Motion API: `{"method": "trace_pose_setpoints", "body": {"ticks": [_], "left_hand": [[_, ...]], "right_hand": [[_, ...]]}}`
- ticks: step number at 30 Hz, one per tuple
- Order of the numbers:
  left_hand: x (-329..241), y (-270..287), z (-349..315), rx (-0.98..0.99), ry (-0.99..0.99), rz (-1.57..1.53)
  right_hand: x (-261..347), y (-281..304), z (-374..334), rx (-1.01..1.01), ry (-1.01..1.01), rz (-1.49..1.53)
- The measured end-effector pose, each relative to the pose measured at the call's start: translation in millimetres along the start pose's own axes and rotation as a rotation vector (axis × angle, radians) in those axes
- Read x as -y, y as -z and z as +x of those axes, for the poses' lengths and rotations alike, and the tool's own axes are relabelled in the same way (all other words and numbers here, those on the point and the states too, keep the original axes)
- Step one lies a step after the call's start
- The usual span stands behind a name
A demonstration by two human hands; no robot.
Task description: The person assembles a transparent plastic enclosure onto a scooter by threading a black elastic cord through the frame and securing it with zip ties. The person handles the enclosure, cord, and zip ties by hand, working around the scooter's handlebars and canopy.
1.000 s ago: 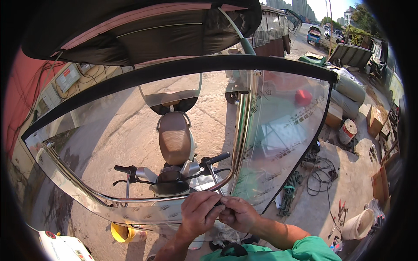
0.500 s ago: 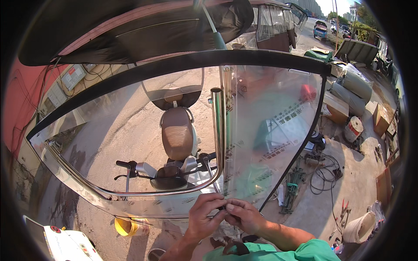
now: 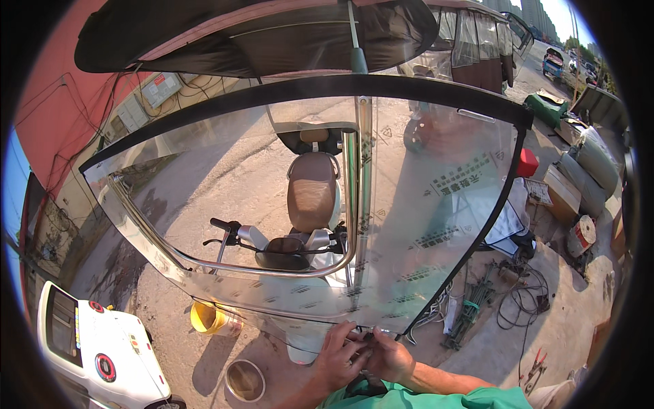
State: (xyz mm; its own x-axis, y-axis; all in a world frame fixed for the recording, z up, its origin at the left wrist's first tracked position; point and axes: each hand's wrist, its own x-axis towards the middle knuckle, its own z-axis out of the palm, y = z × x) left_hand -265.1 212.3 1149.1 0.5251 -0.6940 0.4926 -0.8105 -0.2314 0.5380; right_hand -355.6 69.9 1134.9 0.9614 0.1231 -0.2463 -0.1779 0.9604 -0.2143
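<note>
A large clear plastic windshield sheet [image 3: 436, 198], edged with black trim [image 3: 306, 87], spreads in front of me, with dark printed marks across it. At its bottom edge my left hand [image 3: 340, 358] is closed, thumb and fingers bent together. Right against it, my right hand [image 3: 393, 356] is closed too, its thumb pressed toward the fingers. A small dark piece shows between the fingertips, too covered to name. Behind the sheet a bent chrome tube [image 3: 349, 204] curves down and left, around a scooter with a brown seat [image 3: 312, 192] and handlebars [image 3: 283, 253].
A yellow bucket [image 3: 208, 319] and a round pail [image 3: 245, 380] stand at lower left, near a white vehicle [image 3: 102, 347]. On the right lie green-tied rods [image 3: 471, 310], a coiled cable [image 3: 521, 300], a cardboard box [image 3: 562, 198] and a wire spool [image 3: 582, 233]. A black canopy [image 3: 259, 41] hangs above.
The view has shifted, so the windshield and scooter sit farther right and the white vehicle shows more. Both hands remain together at the sheet's lower edge, appearing lower and slightly right.
</note>
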Motion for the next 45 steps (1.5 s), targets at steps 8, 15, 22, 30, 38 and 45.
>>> {"method": "trace_pose_setpoints", "body": {"ticks": [8, 15, 22, 30, 38, 45], "left_hand": [[17, 14, -5, 0.022, -0.02, -0.01], [47, 54, 5, -0.076, -0.007, -0.205], [86, 86, 27, -0.006, -0.068, -0.241], [81, 112, 96, -0.07, 0.045, -0.594], [19, 123, 241, -0.116, 0.072, -1.231], [8, 112, 265, -0.142, -0.003, -1.224]], "right_hand": [[-21, 7, 24, 0.024, 0.046, 0.025], [-53, -7, 60, -0.078, 0.134, 0.048], [-72, -21, 92, -0.147, 0.253, -0.041], [-41, -25, 81, -0.33, 0.145, -0.111], [-20, 131, 22, -0.764, 0.098, -0.171], [-4, 227, -32, -1.108, 0.227, -0.239]]}}
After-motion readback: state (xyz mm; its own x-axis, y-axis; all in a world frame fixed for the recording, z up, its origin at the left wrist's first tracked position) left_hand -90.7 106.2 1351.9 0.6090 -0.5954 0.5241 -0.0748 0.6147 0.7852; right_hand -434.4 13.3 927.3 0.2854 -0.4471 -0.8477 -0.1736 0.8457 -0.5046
